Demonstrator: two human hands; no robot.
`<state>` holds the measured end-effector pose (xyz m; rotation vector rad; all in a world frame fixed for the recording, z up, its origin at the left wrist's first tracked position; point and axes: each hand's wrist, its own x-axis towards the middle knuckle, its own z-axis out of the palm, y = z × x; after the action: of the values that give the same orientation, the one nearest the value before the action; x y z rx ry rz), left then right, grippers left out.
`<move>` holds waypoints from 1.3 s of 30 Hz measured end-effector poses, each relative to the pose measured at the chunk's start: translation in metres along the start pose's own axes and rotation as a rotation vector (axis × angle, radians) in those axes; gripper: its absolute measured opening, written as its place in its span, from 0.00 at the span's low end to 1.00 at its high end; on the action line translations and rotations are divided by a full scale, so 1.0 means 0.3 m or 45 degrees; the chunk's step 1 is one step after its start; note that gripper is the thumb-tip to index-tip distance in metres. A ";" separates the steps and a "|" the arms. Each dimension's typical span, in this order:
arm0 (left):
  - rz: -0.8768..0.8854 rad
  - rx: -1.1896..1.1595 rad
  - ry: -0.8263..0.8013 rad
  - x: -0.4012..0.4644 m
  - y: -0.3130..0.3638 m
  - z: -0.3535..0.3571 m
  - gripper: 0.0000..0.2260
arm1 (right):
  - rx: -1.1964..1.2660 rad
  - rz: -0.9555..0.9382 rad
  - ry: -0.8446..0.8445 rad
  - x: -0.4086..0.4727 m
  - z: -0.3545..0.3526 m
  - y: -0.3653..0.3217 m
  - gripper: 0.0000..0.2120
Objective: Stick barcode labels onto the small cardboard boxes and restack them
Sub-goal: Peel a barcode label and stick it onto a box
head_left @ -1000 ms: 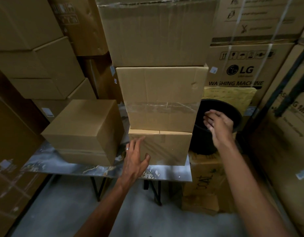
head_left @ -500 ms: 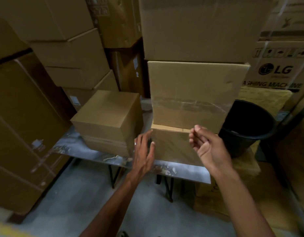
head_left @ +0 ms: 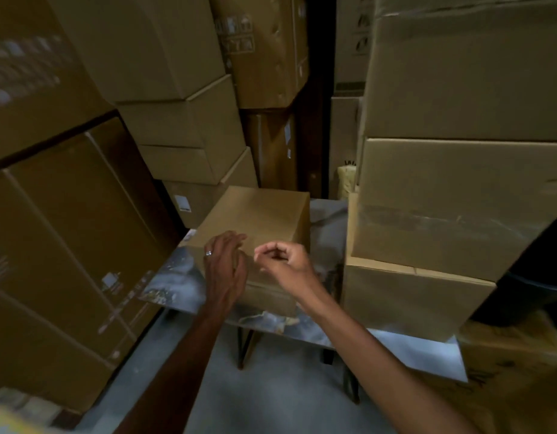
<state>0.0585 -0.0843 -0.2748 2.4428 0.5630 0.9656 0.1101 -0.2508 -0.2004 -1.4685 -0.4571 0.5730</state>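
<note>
A small brown cardboard box (head_left: 255, 220) is seen standing on a marbled grey worktop (head_left: 173, 277), towards its left end. Both hands are held in front of the near face of this box. The left hand (head_left: 224, 270), on which a ring is worn, is stretched out with its fingers straight and close together, the fingertips reaching the front upper edge of the box; whether they actually touch the cardboard cannot be told. The right hand (head_left: 283, 264) is held just beside the left one, its fingers curled in and the thumb brought against the fingertips as in a pinch. Whether anything is held in that pinch cannot be told, since nothing small enough can be made out in the dim, blurred picture.

To the right on the same worktop, apart from the small box, a stack of plain brown cartons (head_left: 452, 214) is seen: a low carton (head_left: 408, 296) at the bottom, a wider taped one upon it, and a large one above that. A black plastic bin (head_left: 533, 277) is partly visible at the right edge, behind the stack. Tall walls of large brown shipping cartons (head_left: 67, 230) are piled at the left and behind the worktop, some bearing small white labels. A grey concrete floor (head_left: 270, 396) is seen beneath the worktop's dark legs.
</note>
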 end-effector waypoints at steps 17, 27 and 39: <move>0.204 0.474 -0.556 0.269 -0.221 0.109 0.27 | -1.680 -0.479 0.513 0.428 0.200 0.276 0.22; 0.538 0.514 -0.811 0.520 -0.135 0.285 0.33 | -1.756 -0.349 0.628 0.621 0.002 0.225 0.22; 0.599 0.423 -0.886 0.835 -0.050 0.593 0.30 | -1.611 -0.180 0.793 0.984 -0.260 0.157 0.22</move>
<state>0.3502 0.0125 -0.2667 3.0376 -0.1144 0.1087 0.3860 -0.1301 -0.2688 -2.6465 -0.4185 -0.4327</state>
